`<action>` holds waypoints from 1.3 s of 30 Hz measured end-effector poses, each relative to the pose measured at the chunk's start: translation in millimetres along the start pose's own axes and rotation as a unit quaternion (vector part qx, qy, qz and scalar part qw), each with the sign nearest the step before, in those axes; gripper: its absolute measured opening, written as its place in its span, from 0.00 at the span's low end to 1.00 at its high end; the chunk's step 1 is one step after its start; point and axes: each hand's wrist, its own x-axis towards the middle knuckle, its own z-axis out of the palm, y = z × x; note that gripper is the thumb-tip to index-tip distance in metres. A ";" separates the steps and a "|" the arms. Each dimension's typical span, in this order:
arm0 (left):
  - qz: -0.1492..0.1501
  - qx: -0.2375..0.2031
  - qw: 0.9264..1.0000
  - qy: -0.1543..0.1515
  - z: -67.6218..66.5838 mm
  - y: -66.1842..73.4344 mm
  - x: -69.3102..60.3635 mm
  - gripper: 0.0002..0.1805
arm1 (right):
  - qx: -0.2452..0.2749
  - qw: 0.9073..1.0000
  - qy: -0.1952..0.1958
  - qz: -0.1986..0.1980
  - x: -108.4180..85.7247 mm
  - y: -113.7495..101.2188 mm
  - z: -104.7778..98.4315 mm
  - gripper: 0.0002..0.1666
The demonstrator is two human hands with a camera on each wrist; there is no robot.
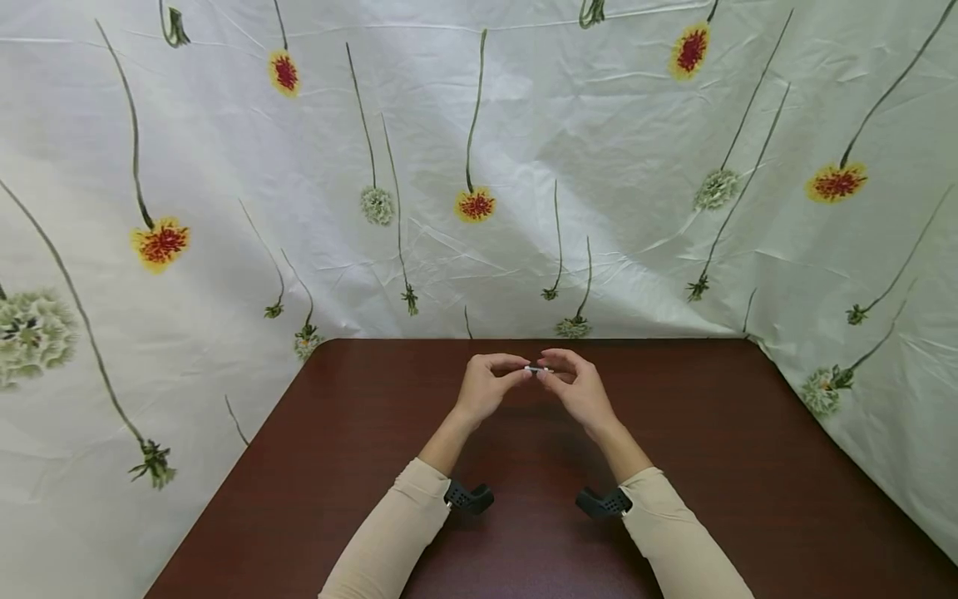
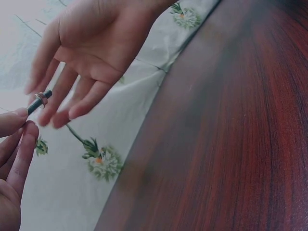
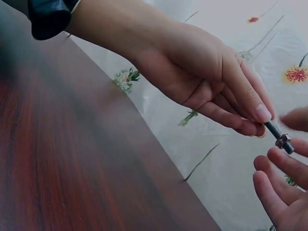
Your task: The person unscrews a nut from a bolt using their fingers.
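A small threaded bolt [image 1: 535,368] [image 2: 34,106] [image 3: 273,127] is pinched between thumb and fingertips of the left hand [image 1: 482,387] [image 2: 13,166] [image 3: 197,72]. A metal nut [image 2: 41,99] [image 3: 283,140] sits around the bolt near its free end, with a short piece of thread showing beyond. The right hand [image 1: 582,395] [image 2: 98,48] [image 3: 288,178] is beside that end, its fingers apart and lightly bent; in both wrist views a gap shows between its thumb and fingers around the nut.
Both hands are above the far part of a dark red-brown table [image 1: 524,532] [image 2: 231,125] [image 3: 72,159]. Behind it hangs a pale cloth [image 1: 524,125] printed with flowers. Black wrist devices [image 1: 469,497] [image 3: 48,17] are strapped over beige sleeves [image 1: 397,532].
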 end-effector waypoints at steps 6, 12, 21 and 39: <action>0.006 0.000 1.000 0.003 -0.2 -0.3 0.5 0.08 | -0.002 1.000 0.015 0.001 0.7 -1.0 0.3 0.14; -0.003 0.000 1.000 0.005 0.3 -0.2 0.2 0.07 | 0.000 0.999 0.011 -0.038 1.0 0.8 -1.3 0.13; 0.005 -0.007 1.000 0.003 1.8 -2.4 0.1 0.09 | -0.001 0.999 0.010 -0.036 1.7 4.9 0.5 0.12; 0.014 -0.002 1.000 0.005 0.9 -3.9 3.0 0.09 | -0.034 0.998 0.022 -0.043 2.9 5.2 -0.3 0.13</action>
